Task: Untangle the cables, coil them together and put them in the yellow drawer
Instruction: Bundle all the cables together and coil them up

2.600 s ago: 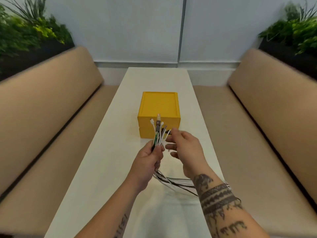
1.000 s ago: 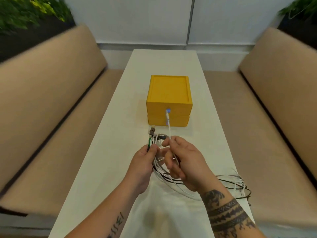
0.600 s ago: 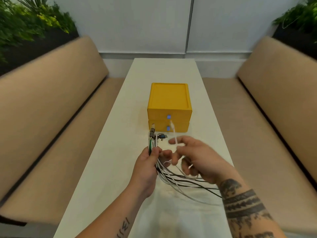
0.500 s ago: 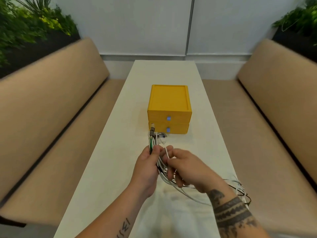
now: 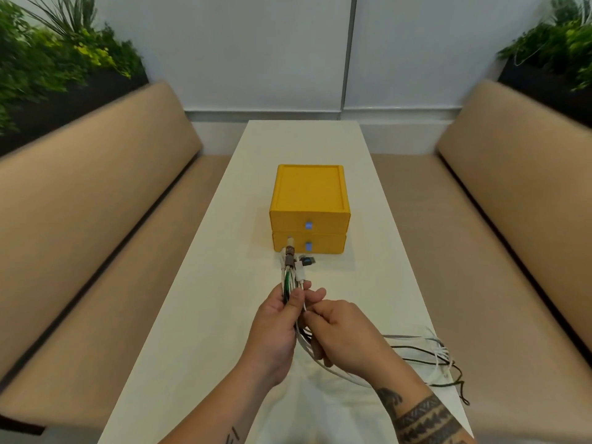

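Observation:
A yellow two-drawer box stands mid-table, both drawers closed, each with a small blue pull. My left hand grips a bundle of cables, white, green and black, with the plug ends sticking up towards the box. My right hand is just right of it, fingers pinched on the white strands below the left hand's grip. The cables' loose lengths trail right past my right forearm to the table's right edge, partly hidden by that arm.
The long white table runs away from me between two tan bench seats. Planters with green plants sit behind both backrests. A white wall closes the far end.
The right hand added a loose white cable end to the left hand's bundle, then closed in on the strands under it. The bundle sank slightly and the view shifted.

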